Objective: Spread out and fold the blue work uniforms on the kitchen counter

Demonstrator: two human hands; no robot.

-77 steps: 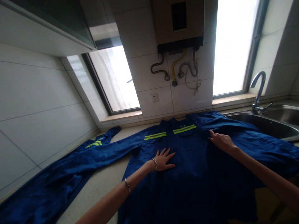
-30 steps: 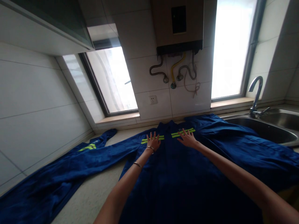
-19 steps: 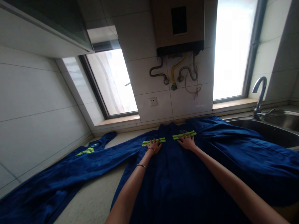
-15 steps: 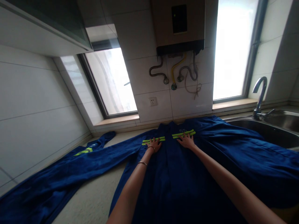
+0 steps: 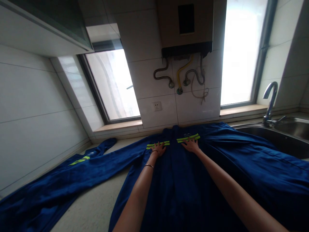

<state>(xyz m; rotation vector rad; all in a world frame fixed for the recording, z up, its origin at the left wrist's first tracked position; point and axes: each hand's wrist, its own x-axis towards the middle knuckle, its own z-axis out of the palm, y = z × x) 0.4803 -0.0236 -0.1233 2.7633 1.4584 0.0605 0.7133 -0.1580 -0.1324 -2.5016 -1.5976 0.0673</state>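
Observation:
A dark blue work jacket [image 5: 173,180] with yellow-green reflective strips lies spread out on the countertop, its collar toward the wall. My left hand [image 5: 158,149] rests flat on the left chest strip, fingers spread. On the right chest strip lies my right hand [image 5: 191,145], also flat with its fingers apart. One sleeve stretches out to the left over a second blue garment [image 5: 60,170], which has a similar strip. The other sleeve reaches right, along the front of the sink. The jacket's lower part runs out of view at the bottom.
At the right is a metal sink [image 5: 256,130] with a curved faucet [image 5: 270,100]. The pale countertop [image 5: 96,203] shows between the garments. A water heater [image 5: 185,25] with pipes hangs on the tiled wall, above a socket [image 5: 157,106]. A cabinet [image 5: 48,29] juts out upper left.
Both hands stay flat on the chest strips with hardly any movement. The view has shifted very slightly, and the jacket lies as before.

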